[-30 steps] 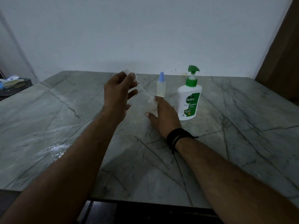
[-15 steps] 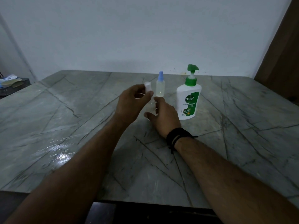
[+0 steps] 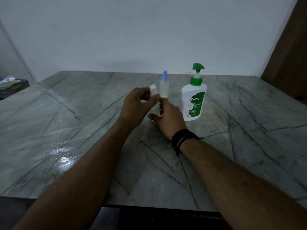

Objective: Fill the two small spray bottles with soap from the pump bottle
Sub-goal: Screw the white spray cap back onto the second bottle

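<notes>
My left hand (image 3: 137,105) pinches the white spray cap (image 3: 152,90) of a small clear spray bottle (image 3: 156,109). The cap sits right above that bottle's neck. My right hand (image 3: 167,117) is curled round the bottle's body on the marble table (image 3: 83,130), and the two hands hide most of the bottle. Behind them stands a second small spray bottle (image 3: 164,87) with a blue cap, upright and untouched. To its right stands the white pump bottle (image 3: 193,100) with a green pump head and a Dettol label.
A white wall runs close behind the table's far edge. A brown door or panel (image 3: 289,47) rises at the right. A dark stand with clutter (image 3: 10,85) sits off the left side. A wet shiny patch (image 3: 63,156) lies on the near left of the table.
My left hand has brought the white spray cap with its dip tube down from high on the left onto the small bottle. My right hand has stayed on the bottle.
</notes>
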